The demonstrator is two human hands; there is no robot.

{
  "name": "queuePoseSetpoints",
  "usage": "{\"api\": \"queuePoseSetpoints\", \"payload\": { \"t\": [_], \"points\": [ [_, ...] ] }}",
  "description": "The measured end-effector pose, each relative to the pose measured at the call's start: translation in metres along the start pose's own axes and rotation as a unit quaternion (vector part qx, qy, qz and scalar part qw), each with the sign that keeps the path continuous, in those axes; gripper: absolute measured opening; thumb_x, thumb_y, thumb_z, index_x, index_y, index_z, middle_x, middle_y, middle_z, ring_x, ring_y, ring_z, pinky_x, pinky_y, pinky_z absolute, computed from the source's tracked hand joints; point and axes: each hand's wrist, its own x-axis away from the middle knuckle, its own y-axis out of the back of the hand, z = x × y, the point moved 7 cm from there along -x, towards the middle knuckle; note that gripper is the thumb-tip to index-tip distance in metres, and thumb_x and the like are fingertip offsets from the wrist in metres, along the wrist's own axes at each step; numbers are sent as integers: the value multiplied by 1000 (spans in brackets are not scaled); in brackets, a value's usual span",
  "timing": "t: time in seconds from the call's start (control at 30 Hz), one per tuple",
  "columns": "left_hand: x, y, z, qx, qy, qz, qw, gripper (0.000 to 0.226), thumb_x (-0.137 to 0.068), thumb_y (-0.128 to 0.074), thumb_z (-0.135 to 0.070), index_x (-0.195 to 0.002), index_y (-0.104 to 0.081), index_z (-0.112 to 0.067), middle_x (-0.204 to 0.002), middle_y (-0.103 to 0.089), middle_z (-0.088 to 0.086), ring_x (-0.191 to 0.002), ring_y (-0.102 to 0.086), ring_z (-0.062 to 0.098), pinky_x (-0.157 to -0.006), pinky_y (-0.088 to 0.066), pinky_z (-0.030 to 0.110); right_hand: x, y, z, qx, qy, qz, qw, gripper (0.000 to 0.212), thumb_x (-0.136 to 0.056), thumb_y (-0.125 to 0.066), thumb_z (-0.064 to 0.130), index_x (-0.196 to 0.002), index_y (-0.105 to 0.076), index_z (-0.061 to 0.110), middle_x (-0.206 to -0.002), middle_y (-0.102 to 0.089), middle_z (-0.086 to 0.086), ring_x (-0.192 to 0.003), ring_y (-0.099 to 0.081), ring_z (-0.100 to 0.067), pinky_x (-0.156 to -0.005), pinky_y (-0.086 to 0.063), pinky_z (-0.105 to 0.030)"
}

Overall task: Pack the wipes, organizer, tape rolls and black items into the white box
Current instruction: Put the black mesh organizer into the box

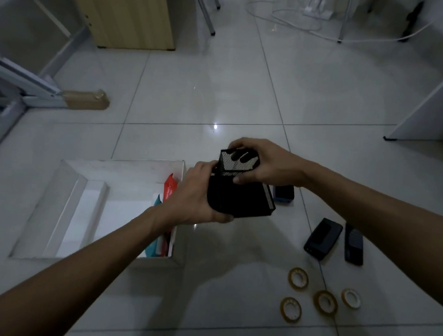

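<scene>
Left hand (197,192) and organizer (242,189) hide wipes (168,190), black item (284,194).

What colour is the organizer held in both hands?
The organizer is black mesh; head view.

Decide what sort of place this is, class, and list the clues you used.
Most likely an office or workroom, seen from low down: a glossy tiled floor, a wood-grain cabinet, metal furniture legs and loose white cables trailing across the back.
</scene>
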Motion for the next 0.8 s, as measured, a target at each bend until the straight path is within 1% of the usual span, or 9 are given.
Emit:
{"api": "queuePoseSetpoints", "payload": {
  "t": [0.1,0.17,0.23,0.3,0.4,0.5,0.6,0.7,0.8],
  "points": [
    [5,41,-3,-18,-21,-104,994,106,-42,-89,-55,-131,-42,-18,-115,-48,-6,-104,-50,9,-85,-54,32,-10,4,29,-49,36,-46,997,62,-75,-83,26,-129,-52,23,-121,-58,4,-115,-56,-5,-92,-54,-26],
    [13,69,7,1,-12,-161,987,102,-42,-90,-52,-126,-45,-16,-108,-51,-10,-100,-53,1,-81,-55,25,-22,5,47,-63,61,-119,989,58,-81,-77,34,-131,-49,25,-126,-55,4,-117,-53,-4,-88,-50,-15],
    [22,91,26,18,38,-203,978,108,-39,-89,-57,-128,-42,-18,-115,-52,-5,-104,-55,7,-83,-56,33,-29,5,53,-90,66,-205,972,46,-88,-68,35,-128,-49,24,-127,-54,3,-117,-51,-7,-85,-40,-10],
    [41,113,51,42,96,-237,966,109,-37,-88,-58,-128,-40,-20,-119,-52,-5,-105,-57,11,-85,-56,37,-37,-6,54,-135,59,-249,957,33,-91,-63,31,-121,-51,21,-122,-56,1,-113,-52,-11,-86,-40,-17],
    [76,138,82,66,159,-278,945,100,-40,-89,-54,-120,-39,-23,-114,-53,-6,-103,-57,9,-83,-54,30,-50,-46,48,-62,27,-189,980,36,-91,-62,35,-122,-51,20,-123,-56,0,-114,-51,-12,-93,-41,-26],
    [111,139,115,96,216,-308,921,84,-50,-94,-37,-110,-37,-27,-106,-54,-9,-100,-57,9,-84,-52,30,-55,-99,45,86,45,-59,994,66,-85,-61,51,-140,-41,19,-142,-45,-4,-129,-43,-19,-108,-38,-40],
    [134,129,140,120,258,-327,901,91,-51,-94,-41,-117,-34,-23,-118,-52,-2,-109,-56,15,-93,-51,36,-58,-140,48,185,77,11,980,94,-80,-62,63,-151,-24,16,-158,-24,-12,-145,-20,-27,-118,-24,-46],
    [144,129,149,117,265,-346,892,97,-48,-93,-45,-120,-30,-27,-123,-50,-2,-111,-55,14,-93,-50,32,-64,-165,46,168,49,19,984,101,-80,-62,63,-155,-10,21,-164,3,-10,-150,10,-31,-118,-6,-48],
    [156,135,154,71,275,-373,883,102,-42,-90,-56,-121,-31,-30,-121,-53,-1,-110,-57,17,-91,-54,39,-70,-178,48,169,32,-34,985,95,-85,-65,47,-154,-8,17,-163,11,-10,-148,18,-33,-118,1,-45]
  ]
}}
